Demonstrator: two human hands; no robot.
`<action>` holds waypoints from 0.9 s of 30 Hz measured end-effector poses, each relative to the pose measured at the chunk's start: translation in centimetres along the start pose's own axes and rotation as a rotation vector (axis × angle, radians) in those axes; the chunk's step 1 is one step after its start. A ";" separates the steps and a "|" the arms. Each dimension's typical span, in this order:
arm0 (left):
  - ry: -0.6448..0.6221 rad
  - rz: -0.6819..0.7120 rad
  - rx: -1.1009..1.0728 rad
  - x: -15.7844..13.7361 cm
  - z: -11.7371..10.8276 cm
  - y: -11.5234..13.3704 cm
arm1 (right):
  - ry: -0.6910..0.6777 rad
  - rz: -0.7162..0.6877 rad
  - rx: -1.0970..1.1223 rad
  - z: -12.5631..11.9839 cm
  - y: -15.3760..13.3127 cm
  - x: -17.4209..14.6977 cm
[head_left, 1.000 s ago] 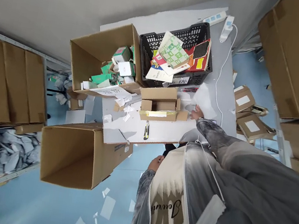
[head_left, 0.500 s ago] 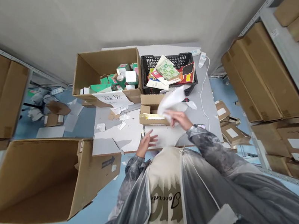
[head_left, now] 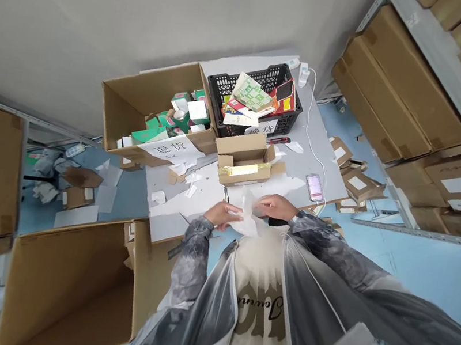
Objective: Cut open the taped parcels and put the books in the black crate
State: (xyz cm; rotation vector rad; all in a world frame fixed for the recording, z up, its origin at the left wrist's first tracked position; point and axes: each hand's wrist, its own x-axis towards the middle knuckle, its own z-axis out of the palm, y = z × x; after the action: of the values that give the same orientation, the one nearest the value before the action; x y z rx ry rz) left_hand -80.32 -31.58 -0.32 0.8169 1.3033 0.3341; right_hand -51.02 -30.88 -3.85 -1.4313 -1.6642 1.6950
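Observation:
My left hand pinches one side of a thin white sheet just in front of my body, at the table's near edge. On the sheet's other side my right hand has its fingers closed on it. Whether this is paper or a soft pouch, I cannot tell. Just beyond my hands stands a small open cardboard box with yellowish tape and a pale label on its near side. A slim dark tool lies between that box and my left hand, partly hidden.
Behind the small box stands a black crate of booklets. To its left, a large carton holds green and white boxes. A phone and a red-black cutter lie at right. An open carton stands on the floor at left.
My right hand has brought the white sheet from above the small box down towards my body. My left hand, earlier spread, now grips it too. The view has shifted slightly.

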 end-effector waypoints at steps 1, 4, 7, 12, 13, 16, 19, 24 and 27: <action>0.036 0.031 0.084 0.2 -1.2 1.6 | 0.062 0.012 0.049 0.0 0.4 -0.3; 0.534 0.474 0.121 1.2 -4.0 6.5 | 0.220 0.090 0.175 -0.5 1.2 -0.7; 1.124 0.834 0.115 3.3 -4.6 9.5 | 0.298 0.179 0.243 -2.0 1.5 -0.1; 0.923 0.684 0.709 11.2 -2.1 10.1 | 0.324 0.295 0.316 -5.1 1.8 2.7; 0.712 0.562 0.858 12.9 -1.5 9.9 | 0.329 0.306 0.322 -5.7 1.9 3.3; 0.363 0.305 1.095 16.3 -0.4 8.6 | 0.372 0.314 0.327 -7.5 2.7 4.8; 0.436 0.297 1.167 16.7 0.3 6.7 | 0.447 0.305 0.329 -9.1 3.7 5.9; 0.299 0.170 1.239 16.3 1.2 6.0 | 0.481 0.414 0.324 -11.5 5.4 8.4; 0.172 -0.027 1.240 18.4 1.2 6.9 | 0.422 0.449 0.258 -12.7 6.1 10.7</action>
State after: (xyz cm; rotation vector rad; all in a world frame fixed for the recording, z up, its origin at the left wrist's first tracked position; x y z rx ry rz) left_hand -72.74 -15.44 -8.72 1.8140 1.6451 -0.5211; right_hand -42.70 -16.98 -10.87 -1.9573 -0.9138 1.5920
